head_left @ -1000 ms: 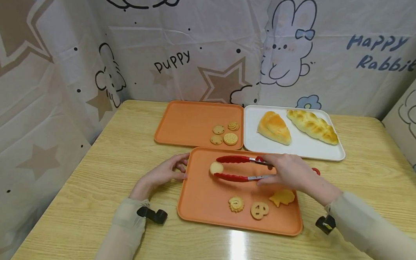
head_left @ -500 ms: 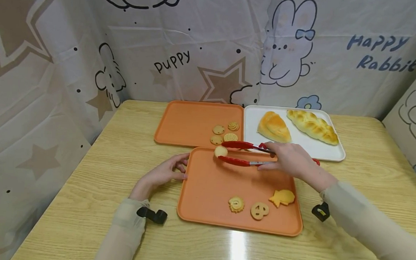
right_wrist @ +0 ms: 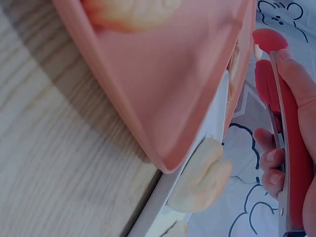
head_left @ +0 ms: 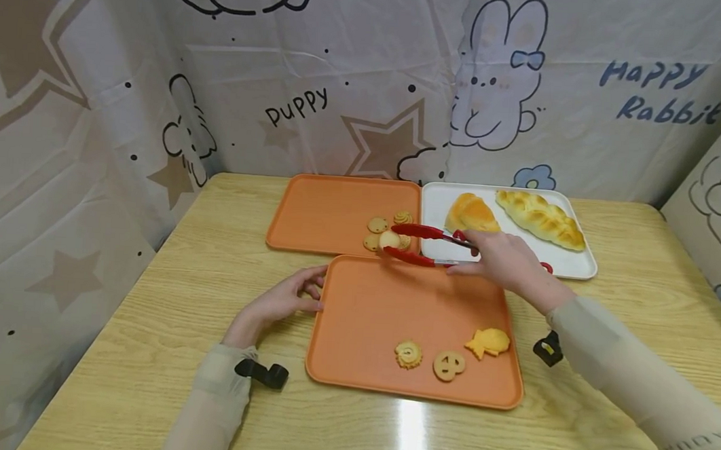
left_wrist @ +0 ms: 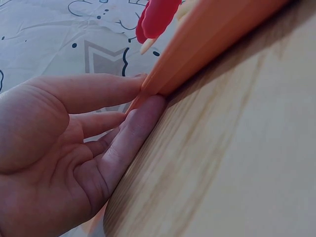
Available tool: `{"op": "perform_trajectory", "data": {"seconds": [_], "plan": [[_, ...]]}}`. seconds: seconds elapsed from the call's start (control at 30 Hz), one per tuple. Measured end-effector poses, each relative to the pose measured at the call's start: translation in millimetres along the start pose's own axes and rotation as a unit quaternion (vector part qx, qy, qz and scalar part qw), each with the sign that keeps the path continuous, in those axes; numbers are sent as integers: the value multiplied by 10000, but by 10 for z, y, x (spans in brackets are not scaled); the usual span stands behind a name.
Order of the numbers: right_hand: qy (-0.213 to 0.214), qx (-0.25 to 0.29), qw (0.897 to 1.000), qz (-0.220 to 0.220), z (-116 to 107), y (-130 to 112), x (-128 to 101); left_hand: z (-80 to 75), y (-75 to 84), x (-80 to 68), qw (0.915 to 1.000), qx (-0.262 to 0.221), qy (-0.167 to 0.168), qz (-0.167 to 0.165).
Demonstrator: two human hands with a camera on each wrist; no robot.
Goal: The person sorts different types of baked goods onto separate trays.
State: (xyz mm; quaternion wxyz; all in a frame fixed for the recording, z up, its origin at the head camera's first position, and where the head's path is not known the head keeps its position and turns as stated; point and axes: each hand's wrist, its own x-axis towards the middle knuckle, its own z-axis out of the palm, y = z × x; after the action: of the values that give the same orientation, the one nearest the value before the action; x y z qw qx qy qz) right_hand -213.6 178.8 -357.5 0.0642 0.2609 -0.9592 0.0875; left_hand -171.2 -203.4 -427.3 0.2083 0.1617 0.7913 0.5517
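In the head view my right hand [head_left: 505, 265] grips red-tipped tongs [head_left: 418, 231]. A pale round cookie [head_left: 388, 240] sits between their tips, above the near right corner of the far orange tray [head_left: 324, 213], partly hiding the cookies there. The right wrist view has the fingers wrapped around the tongs' handle [right_wrist: 294, 148]. My left hand [head_left: 279, 304] rests its fingertips against the left edge of the near orange tray [head_left: 354, 340]. In the left wrist view, thumb and fingers touch that tray's rim [left_wrist: 182, 54]. A ruffled cookie [head_left: 408, 354], a pretzel-shaped cookie [head_left: 449, 365] and a fish-shaped cookie [head_left: 487, 342] lie on it.
A white tray [head_left: 518, 260] at the back right bears a wedge-shaped bread [head_left: 468, 213] and a braided loaf [head_left: 541, 219]. It adjoins the far orange tray, and both stand just behind the near one. A patterned cloth [head_left: 368, 83] rises behind the table [head_left: 211, 278].
My right hand has moved away from me with the tongs, carrying the round cookie off the near tray to above the far orange tray. The left hand has stayed in place.
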Motion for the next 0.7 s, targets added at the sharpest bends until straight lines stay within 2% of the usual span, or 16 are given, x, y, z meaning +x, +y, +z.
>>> {"op": "perform_trajectory", "data": {"seconds": [0.2,0.43,0.7], "plan": [[49,37,9998,165,-3,26,112,-10,-14,-3,10000,-33,-18,43],[-205,68,9985,507,-10,38,232,-7,-20,11,9999,0,6,-108],[-525,-23,9973,512,25,62,233,-5,-8,-1,9999,-18,9,-171]]}}
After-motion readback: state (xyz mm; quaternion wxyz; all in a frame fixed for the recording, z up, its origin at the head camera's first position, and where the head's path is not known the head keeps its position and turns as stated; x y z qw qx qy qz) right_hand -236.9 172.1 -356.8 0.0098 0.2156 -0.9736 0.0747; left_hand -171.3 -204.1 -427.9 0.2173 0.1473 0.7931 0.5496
